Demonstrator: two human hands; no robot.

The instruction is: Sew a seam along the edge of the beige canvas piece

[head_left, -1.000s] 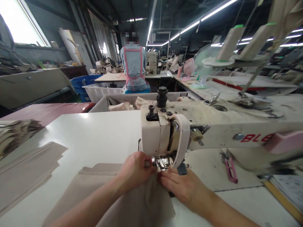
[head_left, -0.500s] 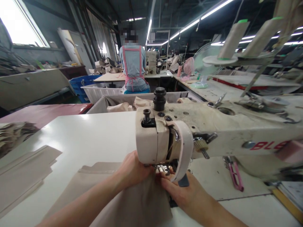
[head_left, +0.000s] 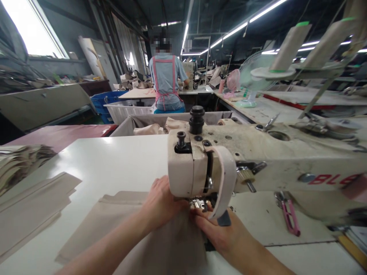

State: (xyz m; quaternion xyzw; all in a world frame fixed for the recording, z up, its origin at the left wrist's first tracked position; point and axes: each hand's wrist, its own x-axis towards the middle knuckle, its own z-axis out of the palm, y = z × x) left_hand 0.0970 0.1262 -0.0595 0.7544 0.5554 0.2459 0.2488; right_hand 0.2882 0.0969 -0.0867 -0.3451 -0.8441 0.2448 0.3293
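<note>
A beige fabric piece (head_left: pixel 160 244) lies flat on the white table (head_left: pixel 114 164) in the lower middle of the frame, its far edge tucked under the head of the sewing machine (head_left: pixel 200 168), apparently so the edge sits at the presser foot. The left hand (head_left: pixel 160 204) presses down on the cloth with fingers curled toward the foot, and the right hand (head_left: pixel 220 233) lies flat on it just right of the foot, fingers extended, the pair seemingly holding the edge taut and straight from both sides. More beige strips (head_left: pixel 31 210) wait at the left edge, pink snips (head_left: pixel 291 215) lie at the right, and a co-worker in a pink apron (head_left: pixel 168 82) sits facing away at upper centre.
</note>
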